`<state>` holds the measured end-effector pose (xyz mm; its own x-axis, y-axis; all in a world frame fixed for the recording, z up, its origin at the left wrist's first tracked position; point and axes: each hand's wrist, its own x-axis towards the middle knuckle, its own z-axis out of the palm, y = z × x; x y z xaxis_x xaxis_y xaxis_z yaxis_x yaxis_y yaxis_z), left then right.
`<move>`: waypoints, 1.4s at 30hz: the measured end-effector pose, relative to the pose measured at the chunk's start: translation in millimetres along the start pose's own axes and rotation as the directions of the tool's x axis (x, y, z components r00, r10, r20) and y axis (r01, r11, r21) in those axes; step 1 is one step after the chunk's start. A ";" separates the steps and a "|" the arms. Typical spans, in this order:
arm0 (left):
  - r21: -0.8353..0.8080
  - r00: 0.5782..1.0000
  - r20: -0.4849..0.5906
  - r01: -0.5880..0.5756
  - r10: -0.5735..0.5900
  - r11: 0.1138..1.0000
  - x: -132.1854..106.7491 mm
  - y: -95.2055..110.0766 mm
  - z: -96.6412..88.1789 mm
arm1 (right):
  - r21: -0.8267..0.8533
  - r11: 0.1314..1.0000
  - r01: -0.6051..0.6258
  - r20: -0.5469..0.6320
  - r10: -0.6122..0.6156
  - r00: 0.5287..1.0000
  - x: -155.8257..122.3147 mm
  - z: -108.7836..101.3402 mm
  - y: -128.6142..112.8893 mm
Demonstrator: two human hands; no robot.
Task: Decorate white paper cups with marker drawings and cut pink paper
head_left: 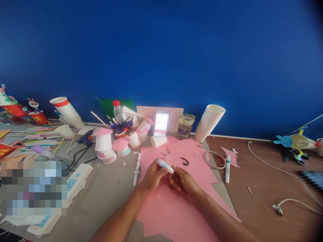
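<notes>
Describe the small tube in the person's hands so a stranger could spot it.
Find the pink paper, then the left hand and right hand above it. The white-and-blue tube pinched in the left hand is stubbier than the markers lying nearby.

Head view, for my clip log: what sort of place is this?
Probably a craft workroom or classroom: a hot glue gun, stacked paper cups and cut pink paper are spread over the table.
</notes>
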<state>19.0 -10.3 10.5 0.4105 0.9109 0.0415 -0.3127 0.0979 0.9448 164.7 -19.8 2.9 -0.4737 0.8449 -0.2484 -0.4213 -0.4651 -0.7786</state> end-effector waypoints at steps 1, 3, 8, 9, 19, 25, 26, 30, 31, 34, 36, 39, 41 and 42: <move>0.004 1.000 -0.025 -0.013 0.013 1.000 0.4 -0.3 -0.2 | 0.020 0.999 0.038 0.008 -0.038 0.999 -0.1 0.0 0.3; 0.024 0.996 -0.080 -0.043 0.045 0.999 0.7 -0.4 -0.5 | 0.053 0.994 0.092 0.019 -0.093 0.995 -0.2 0.1 0.8; 0.031 1.000 -0.002 -0.016 0.016 0.999 -2.6 2.7 2.9 | 0.086 0.996 -0.016 -0.042 0.020 0.999 2.6 -1.9 3.1; 0.047 1.000 0.006 -0.009 0.009 0.999 -3.3 3.1 3.9 | 0.094 0.994 -0.050 -0.057 0.056 0.997 3.6 -2.4 3.3; 0.133 0.998 -0.019 -0.063 0.066 0.989 -1.6 -4.1 0.3 | 0.086 0.971 -0.223 0.043 0.220 0.975 4.7 -6.2 -1.0; 0.580 0.955 0.055 -0.267 0.290 0.769 -7.6 3.3 5.1 | 0.068 0.930 -0.361 0.075 0.356 0.931 4.2 -13.5 -3.8; 0.642 0.942 0.092 -0.305 0.324 0.704 -8.2 3.8 5.5 | 0.059 0.925 -0.375 0.090 0.369 0.925 4.1 -14.1 -4.1; 0.761 0.889 0.223 -0.415 0.399 0.498 -7.7 -1.0 3.2 | 0.102 0.942 -0.318 0.082 0.311 0.947 4.3 -13.3 -1.2; 0.779 0.876 0.249 -0.434 0.412 0.453 -7.0 -3.4 1.9 | 0.127 0.949 -0.290 0.087 0.281 0.956 4.4 -12.9 0.1; 0.831 0.850 0.274 -0.444 0.449 0.334 -5.2 -9.8 -1.8 | 0.193 0.955 -0.228 0.146 0.201 0.969 4.1 -12.4 3.2; 0.857 0.844 0.264 -0.427 0.467 0.287 -4.5 -11.9 -2.9 | 0.239 0.946 -0.219 0.161 0.183 0.970 3.7 -12.6 3.4; 0.864 0.844 0.269 -0.424 0.465 0.271 -4.5 -12.4 -2.5 | 0.305 0.924 -0.229 0.144 0.193 0.971 4.1 -13.0 1.8; 0.863 0.847 0.272 -0.425 0.458 0.274 -5.0 -12.2 -1.5 | 0.338 0.911 -0.234 0.138 0.198 0.970 5.1 -13.3 0.8; 0.862 0.849 0.269 -0.423 0.455 0.279 -5.3 -12.1 -0.9 | 0.350 0.905 -0.242 0.140 0.204 0.969 5.8 -13.6 0.5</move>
<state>19.8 -16.0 -1.4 0.4367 0.7095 0.5531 0.4774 -0.7038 0.5261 172.3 -11.6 -6.8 -0.6535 0.6864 -0.3191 -0.5375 -0.7176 -0.4428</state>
